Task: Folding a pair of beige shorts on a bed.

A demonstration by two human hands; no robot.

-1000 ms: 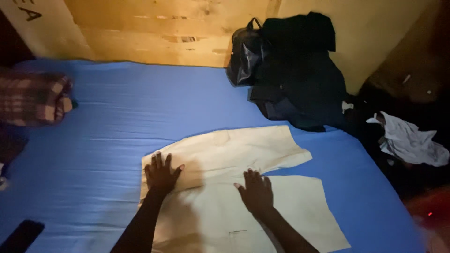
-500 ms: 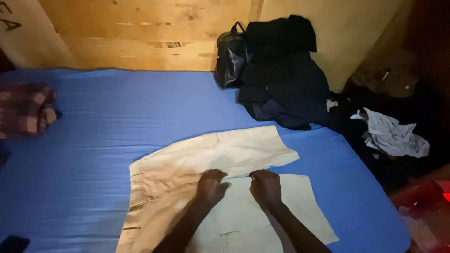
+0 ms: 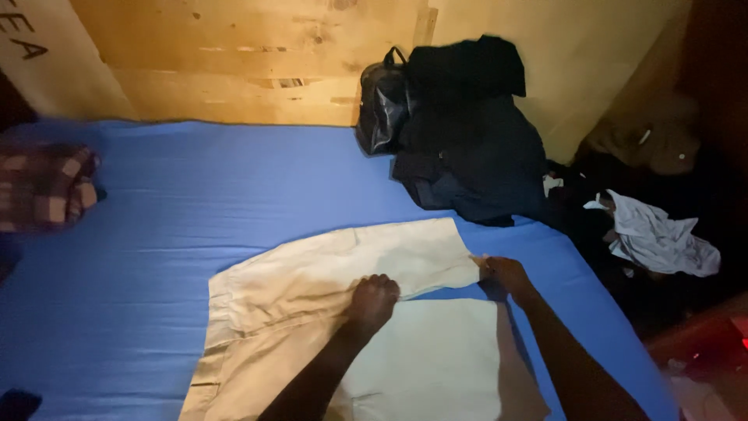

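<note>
Two hands on a pair of beige shorts spread over a blue bed.

The beige shorts (image 3: 312, 296) lie flat at the 6 o'clock part of the bed (image 3: 195, 203), waistband toward 8 o'clock and legs toward 3 o'clock. The left hand (image 3: 372, 300) rests curled, knuckles up, on the cloth where the two legs part; whether it pinches fabric I cannot tell. The right hand (image 3: 505, 274), toward 3 o'clock from the left, pinches the hem corner of the farther leg, fingers closed on the edge. At 12 o'clock a black backpack (image 3: 382, 105) leans on the wooden wall (image 3: 249, 62), touching a heap of dark clothes (image 3: 475, 148). A plaid bundle (image 3: 47, 187) sits at 9 o'clock, a pale crumpled cloth (image 3: 658, 238) at 3 o'clock off the bed.
</note>
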